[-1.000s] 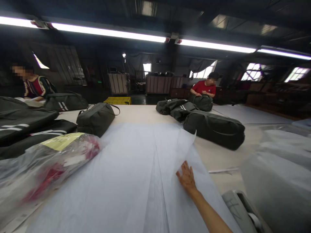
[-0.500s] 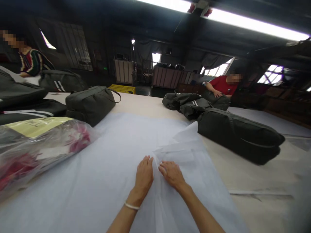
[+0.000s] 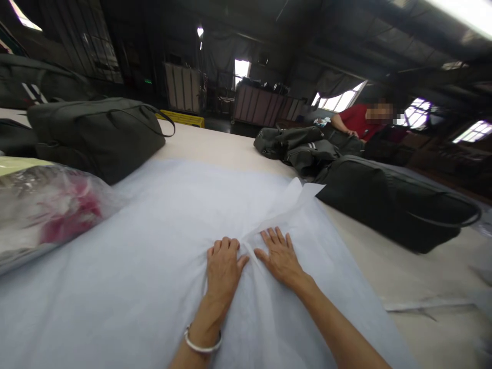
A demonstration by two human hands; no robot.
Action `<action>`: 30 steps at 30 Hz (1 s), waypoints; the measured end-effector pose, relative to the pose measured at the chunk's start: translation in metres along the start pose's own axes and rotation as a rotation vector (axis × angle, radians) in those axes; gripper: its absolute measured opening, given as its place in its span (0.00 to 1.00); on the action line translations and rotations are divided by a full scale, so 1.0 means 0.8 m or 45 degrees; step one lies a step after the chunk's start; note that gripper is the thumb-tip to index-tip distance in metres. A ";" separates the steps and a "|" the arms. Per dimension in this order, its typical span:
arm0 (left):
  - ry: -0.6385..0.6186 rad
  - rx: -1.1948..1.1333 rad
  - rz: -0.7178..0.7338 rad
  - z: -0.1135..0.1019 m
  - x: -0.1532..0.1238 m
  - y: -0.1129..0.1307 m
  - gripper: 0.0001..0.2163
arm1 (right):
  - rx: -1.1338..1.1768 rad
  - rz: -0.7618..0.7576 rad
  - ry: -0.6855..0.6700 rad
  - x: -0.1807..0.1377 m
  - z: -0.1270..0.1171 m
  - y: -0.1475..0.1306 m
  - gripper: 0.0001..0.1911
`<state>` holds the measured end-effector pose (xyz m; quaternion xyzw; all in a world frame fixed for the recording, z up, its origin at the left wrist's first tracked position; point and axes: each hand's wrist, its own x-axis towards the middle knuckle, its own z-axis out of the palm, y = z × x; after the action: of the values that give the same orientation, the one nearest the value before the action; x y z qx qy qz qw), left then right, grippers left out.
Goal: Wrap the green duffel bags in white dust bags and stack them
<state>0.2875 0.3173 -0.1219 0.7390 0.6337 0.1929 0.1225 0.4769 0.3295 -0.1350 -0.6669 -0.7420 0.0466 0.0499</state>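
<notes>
White, thin sheeting (image 3: pixel 154 246) spreads over the tabletop (image 3: pixel 215 143) from the lower left of the frame to its centre and lower right, and we take the step in hand to be working this layer flat and into place around a raised fold (image 3: pixel 254 277) at the lower centre. Such a move calls, in our judgement, for even pressure on both sides of that fold, so that the thin layer does not bunch or drag askew. Our left hand (image 3: pixel 224 266) lies palm down left of the fold, open, fingers slightly bent, thumb out towards it; creases run out around the fingers, though we cannot tell whether they pinch any material. Our right hand (image 3: pixel 282 259) rests open on the right side, fingers spread, gripping nothing we can see. Beyond it, a loose corner (image 3: pixel 309 193) lifts beside a long dark bag (image 3: pixel 384 200) at the right.
</notes>
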 end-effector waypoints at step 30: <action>0.656 -1.403 -0.647 -0.043 0.016 -0.039 0.20 | -0.222 0.129 -0.148 0.045 -0.147 -0.043 0.25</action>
<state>0.2459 0.3331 -0.1029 0.3258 0.6058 0.6250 0.3691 0.4549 0.3622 -0.0134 -0.7014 -0.7104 0.0229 -0.0540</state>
